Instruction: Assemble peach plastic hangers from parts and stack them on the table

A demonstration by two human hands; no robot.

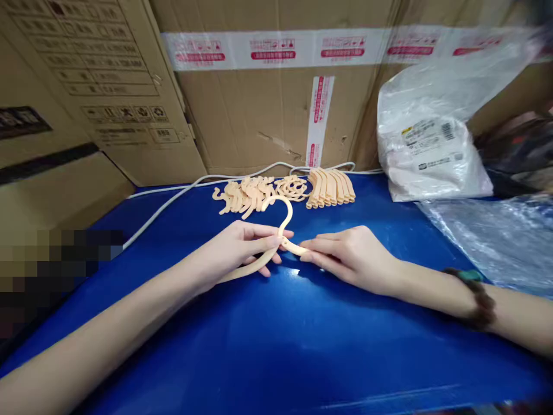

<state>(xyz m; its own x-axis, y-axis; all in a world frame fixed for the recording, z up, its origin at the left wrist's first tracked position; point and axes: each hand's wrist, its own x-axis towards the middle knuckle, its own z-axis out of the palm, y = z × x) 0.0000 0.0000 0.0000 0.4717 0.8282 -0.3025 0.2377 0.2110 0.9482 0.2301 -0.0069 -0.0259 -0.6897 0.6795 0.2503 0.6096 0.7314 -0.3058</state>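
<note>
A cream plastic clothes hanger (287, 214) is held above the blue table, its hook pointing up and curling left. My left hand (253, 245) pinches it at the joint below the hook, and one curved arm of the hanger runs down to the left beneath that hand. With thumb and fingertips, my right hand (352, 256) grips the short arm piece (294, 248) on the right of the joint. Behind the hands lie loose hook pieces (248, 193), a small heap of curved pieces (291, 187) and a row of stacked arm pieces (330, 187), all cream.
The table (276, 346) has a glossy blue top. Cardboard boxes (259, 115) wall off its back and left. A white cable (162, 216) runs along the back and down the left. To the right stand a white plastic bag (432, 150) and clear plastic film (496, 242).
</note>
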